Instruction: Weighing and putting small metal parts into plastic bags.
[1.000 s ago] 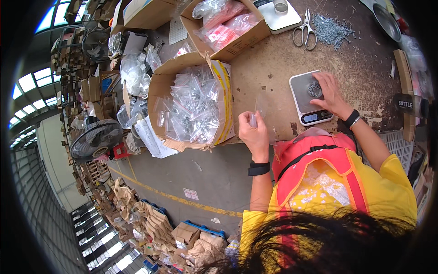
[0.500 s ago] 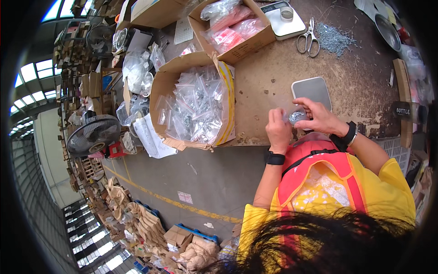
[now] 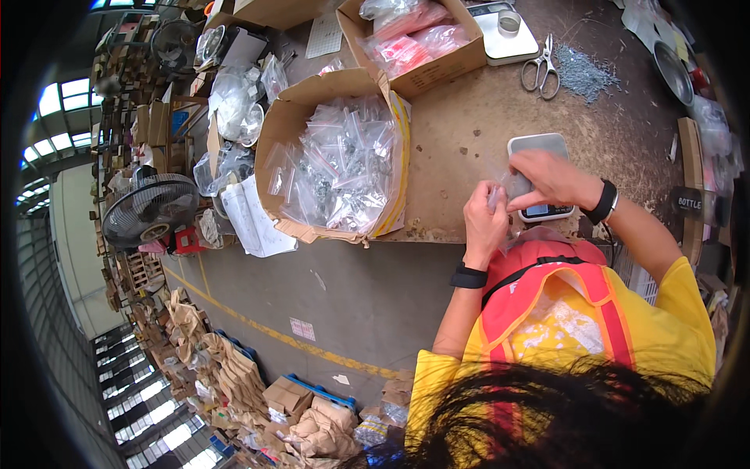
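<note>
My left hand is closed on a small clear plastic bag at the table's near edge. Curled over the bag from the other side, my right hand pinches it between thumb and fingers. The bag's contents are mostly hidden by my fingers. Directly beneath my right hand lies a small digital scale with a grey plate, partly covered by that hand. To the left stands an open cardboard box full of small clear zip bags holding shiny metal pieces.
Further back are a box of red and clear bags, a white scale carrying a tape roll, scissors and a pile of small screw-like metal pieces. A fan stands at left; a cardboard strip edges the right.
My right hand has turned palm-down and its fingers have curled in. My left hand has shifted slightly nearer to me. The shiny pieces in the bag have gone out of sight.
</note>
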Action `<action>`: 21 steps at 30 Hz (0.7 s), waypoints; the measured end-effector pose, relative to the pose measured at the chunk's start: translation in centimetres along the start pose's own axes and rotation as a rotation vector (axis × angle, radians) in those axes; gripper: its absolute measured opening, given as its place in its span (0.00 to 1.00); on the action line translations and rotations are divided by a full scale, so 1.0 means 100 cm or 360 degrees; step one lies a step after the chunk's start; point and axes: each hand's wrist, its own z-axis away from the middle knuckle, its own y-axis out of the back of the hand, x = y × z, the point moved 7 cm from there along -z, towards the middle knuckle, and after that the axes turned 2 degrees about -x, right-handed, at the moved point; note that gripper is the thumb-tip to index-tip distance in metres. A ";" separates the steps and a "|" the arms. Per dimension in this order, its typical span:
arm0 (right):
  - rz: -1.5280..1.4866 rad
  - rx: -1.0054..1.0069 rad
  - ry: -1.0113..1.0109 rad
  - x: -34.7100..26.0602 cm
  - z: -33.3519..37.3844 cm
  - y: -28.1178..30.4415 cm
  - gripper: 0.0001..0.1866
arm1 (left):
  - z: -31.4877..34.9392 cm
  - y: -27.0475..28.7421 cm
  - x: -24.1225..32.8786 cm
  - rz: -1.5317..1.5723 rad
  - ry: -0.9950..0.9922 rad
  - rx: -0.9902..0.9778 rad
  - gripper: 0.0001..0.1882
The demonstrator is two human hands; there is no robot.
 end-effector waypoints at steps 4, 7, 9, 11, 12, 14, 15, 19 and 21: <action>0.0254 -0.0222 -0.0101 -0.005 -0.029 0.002 0.36 | 0.001 0.000 -0.012 -0.0018 0.0041 -0.0062 0.06; 0.0312 -0.0441 -0.0225 -0.003 -0.047 -0.001 0.38 | -0.005 -0.001 -0.028 0.0222 0.0159 -0.0098 0.06; 0.0311 -0.0563 -0.0308 0.007 -0.050 -0.005 0.37 | -0.012 -0.001 -0.036 0.0086 0.0155 -0.0101 0.06; 0.0302 -0.0480 -0.0399 0.025 -0.045 -0.005 0.33 | -0.017 -0.003 -0.040 -0.0045 0.0146 -0.0115 0.07; 0.0300 -0.0481 -0.0404 0.033 -0.038 -0.001 0.33 | -0.019 -0.002 -0.045 -0.0102 0.0248 -0.0144 0.07; -0.0216 0.0024 -0.0562 0.058 -0.016 0.029 0.29 | -0.022 0.003 -0.056 -0.0153 0.0335 -0.0169 0.08; -0.0190 0.0041 -0.0572 0.072 -0.003 0.039 0.29 | -0.024 0.012 -0.057 -0.0234 0.0112 -0.0016 0.09; 0.0385 0.0539 -0.1042 0.188 0.102 0.088 0.29 | -0.022 0.022 -0.057 -0.0174 0.0052 0.0056 0.12; 0.0529 0.0665 -0.1196 0.238 0.146 0.102 0.29 | -0.019 0.023 -0.065 -0.0169 0.0008 0.0064 0.11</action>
